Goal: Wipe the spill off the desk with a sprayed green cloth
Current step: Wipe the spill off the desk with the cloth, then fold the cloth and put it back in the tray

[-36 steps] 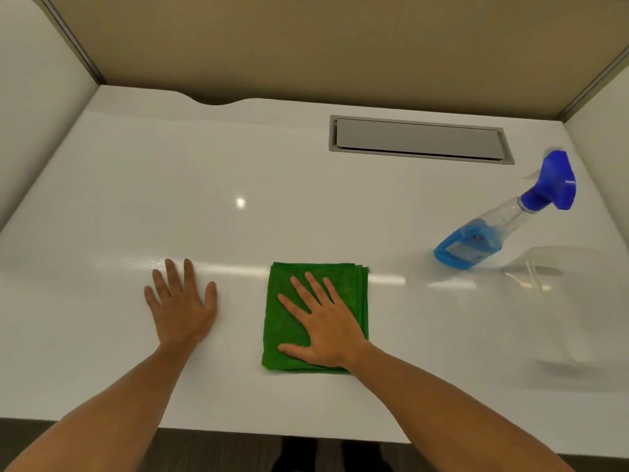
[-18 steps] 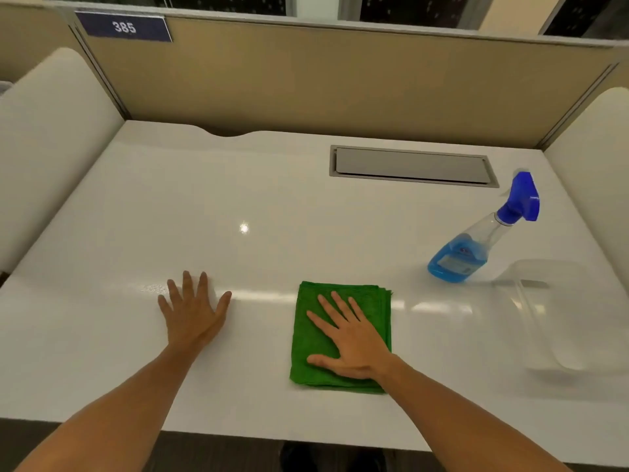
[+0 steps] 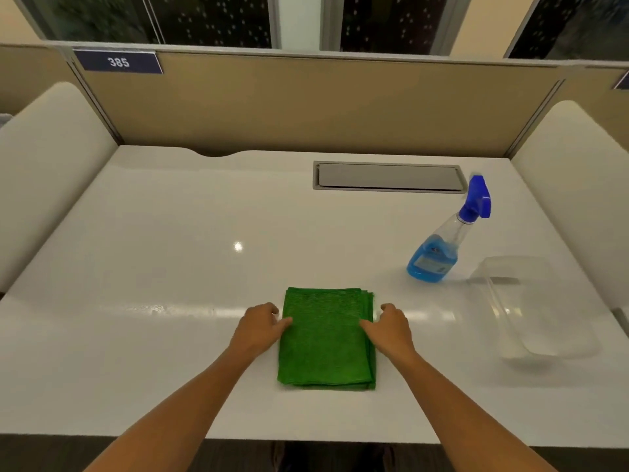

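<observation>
A folded green cloth (image 3: 326,338) lies flat on the white desk (image 3: 170,216) near its front edge. My left hand (image 3: 260,327) is at the cloth's left edge, thumb on top and fingers curled at the side. At the right edge, my right hand (image 3: 388,327) holds it the same way. Faint wet droplets of the spill (image 3: 156,308) glisten on the desk left of the cloth. A clear spray bottle (image 3: 439,253) with blue liquid and a blue trigger head stands to the right, behind the cloth.
A clear plastic container (image 3: 531,308) sits at the right, just in front of the bottle. A grey cable flap (image 3: 388,177) is set into the desk's back. Tan partitions (image 3: 306,103) and white side panels enclose the desk.
My left hand left the bare desk and moved right to the cloth's left edge. My right hand slid off the cloth's top to its right edge. The view tilted up.
</observation>
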### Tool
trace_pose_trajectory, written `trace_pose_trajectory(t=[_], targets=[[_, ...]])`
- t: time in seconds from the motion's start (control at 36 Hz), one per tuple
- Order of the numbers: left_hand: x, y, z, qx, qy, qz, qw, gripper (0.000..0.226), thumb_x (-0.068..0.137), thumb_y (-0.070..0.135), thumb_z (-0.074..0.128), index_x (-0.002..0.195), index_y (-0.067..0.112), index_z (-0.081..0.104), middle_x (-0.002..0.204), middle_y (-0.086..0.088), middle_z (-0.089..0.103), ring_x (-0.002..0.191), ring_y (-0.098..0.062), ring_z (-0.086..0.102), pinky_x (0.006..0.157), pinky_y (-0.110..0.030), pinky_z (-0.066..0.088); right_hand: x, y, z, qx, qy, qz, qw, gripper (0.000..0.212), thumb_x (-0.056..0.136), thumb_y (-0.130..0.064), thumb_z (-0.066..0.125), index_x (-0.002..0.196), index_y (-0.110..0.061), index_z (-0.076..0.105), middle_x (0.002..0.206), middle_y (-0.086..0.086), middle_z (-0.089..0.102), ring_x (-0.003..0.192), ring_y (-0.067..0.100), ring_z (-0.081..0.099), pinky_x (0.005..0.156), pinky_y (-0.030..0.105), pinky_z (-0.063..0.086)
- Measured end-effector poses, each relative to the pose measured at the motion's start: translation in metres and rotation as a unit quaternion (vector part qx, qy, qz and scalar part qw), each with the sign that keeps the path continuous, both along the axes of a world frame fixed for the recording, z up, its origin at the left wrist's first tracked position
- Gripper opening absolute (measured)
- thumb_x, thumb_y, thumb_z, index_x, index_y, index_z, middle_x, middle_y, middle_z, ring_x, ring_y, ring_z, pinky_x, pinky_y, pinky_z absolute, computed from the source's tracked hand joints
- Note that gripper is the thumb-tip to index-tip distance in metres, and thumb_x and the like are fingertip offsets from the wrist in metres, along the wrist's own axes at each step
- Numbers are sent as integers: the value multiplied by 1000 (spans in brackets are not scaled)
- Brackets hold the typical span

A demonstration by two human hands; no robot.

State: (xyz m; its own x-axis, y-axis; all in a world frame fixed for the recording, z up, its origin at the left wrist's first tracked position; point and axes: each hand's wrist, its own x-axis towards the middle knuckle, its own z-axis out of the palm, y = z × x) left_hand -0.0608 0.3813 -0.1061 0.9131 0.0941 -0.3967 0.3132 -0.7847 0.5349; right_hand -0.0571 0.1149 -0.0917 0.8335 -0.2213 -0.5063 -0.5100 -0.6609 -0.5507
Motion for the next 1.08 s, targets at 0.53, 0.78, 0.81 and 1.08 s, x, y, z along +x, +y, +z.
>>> trace_pose_trajectory(t=[0.53,0.78,0.81,1.08], targets=[[-10,-40,25,-293,109,183,932,13,94,14,67,105,8,66,104,-8,73,92,-21,69,69,-29,54,3,3,4,162,121,-72,977,26,87,-16,74,106,-4,60,103,15,68,92,28,66,82,42,60],[7,-38,66,-409,51,138,900,18,95,17,66,112,11,68,107,-8,77,99,-24,73,75,-31,58,20,-17,34,424,146,-188,874,29,87,-4,73,115,-2,66,114,20,74,110,37,68,98,50,54],[10,-38,71,-420,47,142,895,20,94,18,67,112,10,69,107,-9,77,100,-24,73,76,-31,58,21,-20,37,441,154,-194,863,32,84,-4,75,115,-1,68,113,22,74,111,39,68,99,51,54],[23,-42,84,-402,43,169,899,17,94,3,61,109,5,70,105,-15,74,92,-25,71,69,-30,57,35,-23,55,423,68,-234,873,57,88,6,70,142,5,49,130,25,64,90,31,66,74,44,56]])
